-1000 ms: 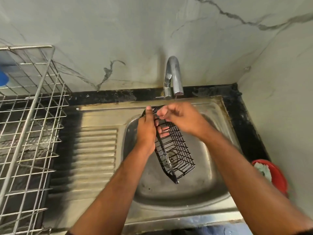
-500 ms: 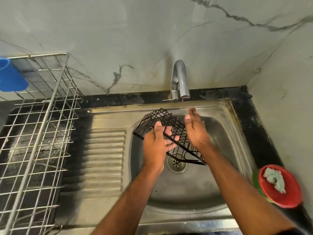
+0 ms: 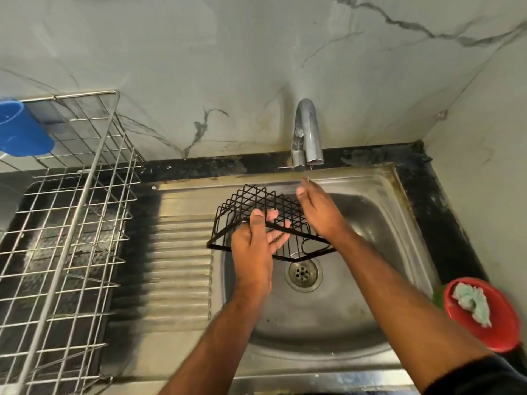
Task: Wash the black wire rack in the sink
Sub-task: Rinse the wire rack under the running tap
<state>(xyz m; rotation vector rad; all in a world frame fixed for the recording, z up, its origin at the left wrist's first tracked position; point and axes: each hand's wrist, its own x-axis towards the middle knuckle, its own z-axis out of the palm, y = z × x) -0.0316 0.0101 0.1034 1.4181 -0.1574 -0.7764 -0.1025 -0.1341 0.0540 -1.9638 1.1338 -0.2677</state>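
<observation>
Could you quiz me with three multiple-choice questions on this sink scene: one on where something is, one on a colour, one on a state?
1. Where is the black wire rack?
A. Held over the sink
B. Inside the silver dish rack
C. Hanging on the wall

2. What colour is the bowl at the right?
A. Blue
B. Red
C. White

3. What is the tap doing?
A. Gushing
B. Completely dry
C. Running thinly

Answers: 1 A, the left hand grips it above the basin. 2 B, its rim is red. 3 C, a thin stream reaches the right hand.
</observation>
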